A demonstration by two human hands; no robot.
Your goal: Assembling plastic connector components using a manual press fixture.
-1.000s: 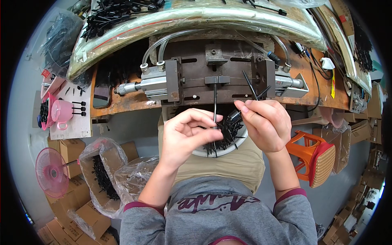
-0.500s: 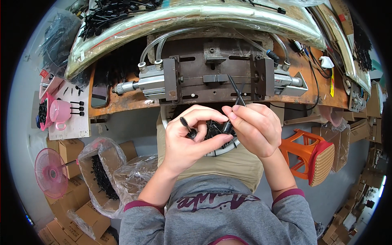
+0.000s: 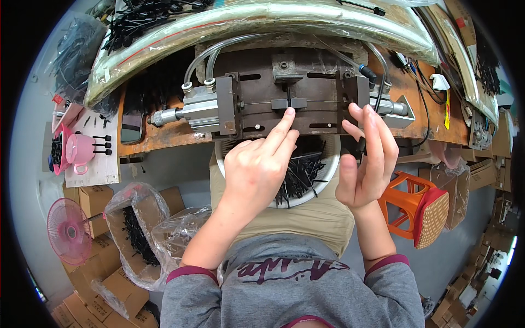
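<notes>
My left hand reaches to the middle of a dark metal clamping fixture. Its index fingertip touches the near end of a thin black rod lying across the small centre block. The lower fingers are curled, and what they may hold is hidden. To the right, my right hand is raised with its fingers long and together. A black plastic part shows between its thumb and fingers. Below the fixture, on my lap, is a white basket of black rod parts.
Metal cylinders with clear air hoses flank the fixture on the wooden bench. A phone and a pink cup sit left. An orange stool is right; a pink fan and cartons are low left.
My hands have parted from over the basket. The left moved up to the fixture, where a black rod now lies across the block. My right hand shifted right and its fingers straightened.
</notes>
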